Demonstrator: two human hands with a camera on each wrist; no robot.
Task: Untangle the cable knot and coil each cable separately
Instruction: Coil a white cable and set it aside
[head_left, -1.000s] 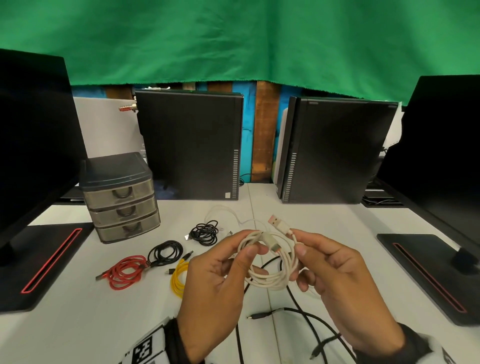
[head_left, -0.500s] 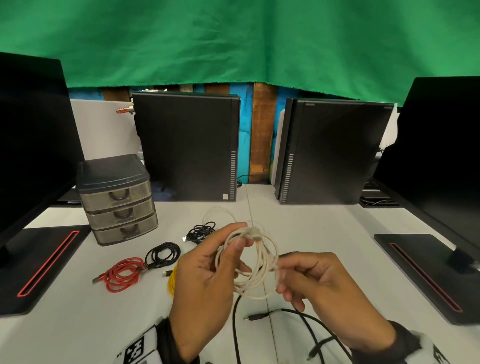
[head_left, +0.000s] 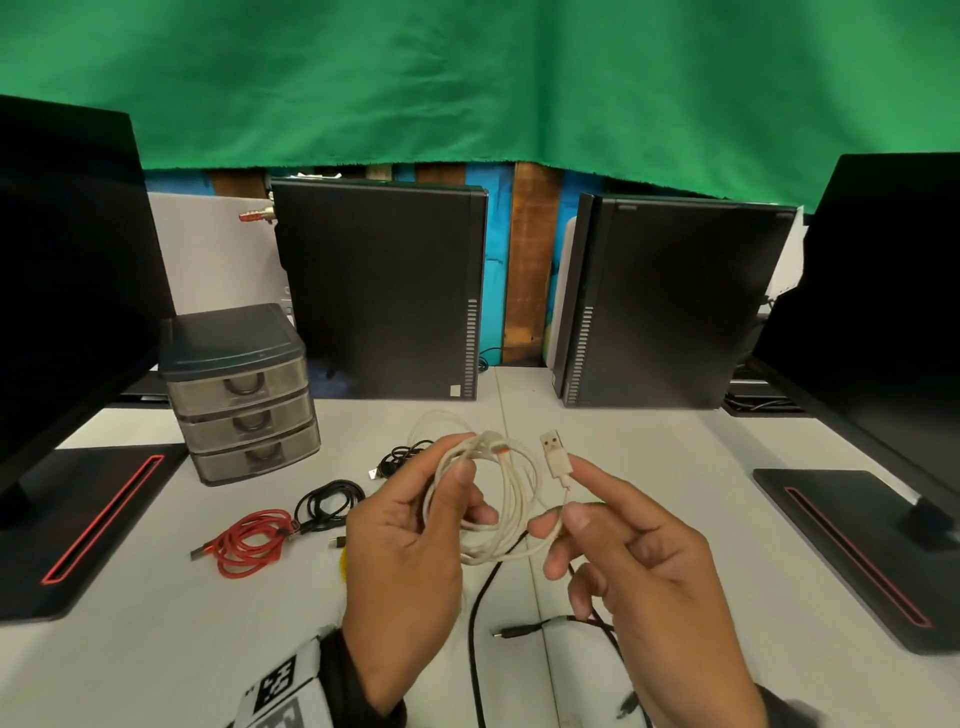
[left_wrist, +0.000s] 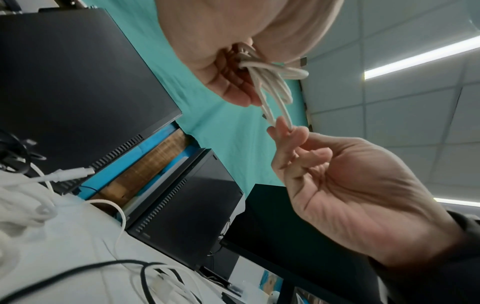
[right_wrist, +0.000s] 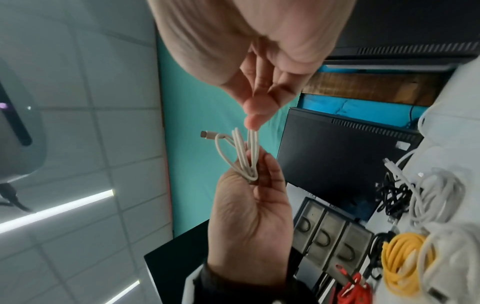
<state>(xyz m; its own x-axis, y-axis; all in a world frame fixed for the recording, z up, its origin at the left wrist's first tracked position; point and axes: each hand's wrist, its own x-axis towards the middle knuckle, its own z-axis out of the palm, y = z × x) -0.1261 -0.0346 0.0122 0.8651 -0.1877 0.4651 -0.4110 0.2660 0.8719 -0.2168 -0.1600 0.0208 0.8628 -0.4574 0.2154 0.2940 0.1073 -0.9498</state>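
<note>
Since half a second earlier, the white cable's USB plug (head_left: 555, 453) had swung up free. The left hand (head_left: 410, 540) gripped the white cable (head_left: 498, 512) coil above the grey table (head_left: 675, 467); the right hand (head_left: 639, 566) pinched its tail. Green cloth (head_left: 467, 78) hung behind. From the left lay a red cable (head_left: 249, 543), black cable (head_left: 327, 504) and drawer unit (head_left: 239, 395).

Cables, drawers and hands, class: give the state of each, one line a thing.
White cable: coiled, held in air.
Red cable: coiled on table.
Black cable: coiled on table.
Long black cable: uncoiled.
Drawer unit: drawers closed.
Left hand: holds coil.
Right hand: pinches the cable's end.
</note>
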